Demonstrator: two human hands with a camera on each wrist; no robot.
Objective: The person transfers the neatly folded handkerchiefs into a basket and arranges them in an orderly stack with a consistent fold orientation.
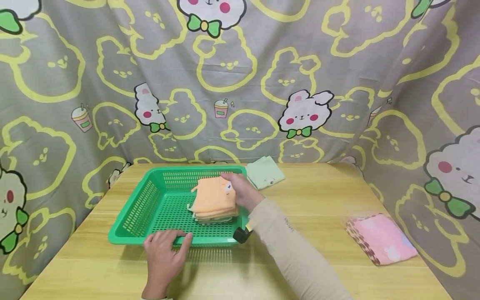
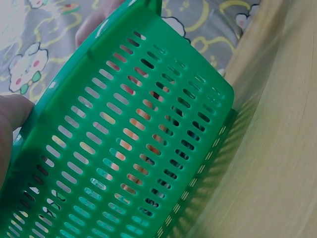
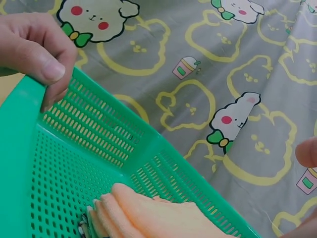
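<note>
My left hand (image 1: 165,254) grips the near rim of a green plastic basket (image 1: 127,241), thumb and fingers bent over the edge. The basket's slotted wall (image 2: 109,134) fills much of the left wrist view. Inside, toward the right, sits a stack of folded cloths with an orange cloth (image 1: 213,196) on top. Edges of more cloths (image 1: 215,217) show beneath it. At the stack's right side is my right hand (image 1: 245,193), fingers by the orange cloth's far right corner. In the right wrist view, a fingertip (image 3: 308,151) stands apart from the cloth.
A pale green folded cloth (image 1: 264,173) lies behind the basket's far right corner. Further right on the wooden table (image 1: 307,200) is a pink folded cloth (image 1: 386,239) with a brown patterned edge. A printed grey curtain (image 1: 232,137) hangs behind the table and along its sides.
</note>
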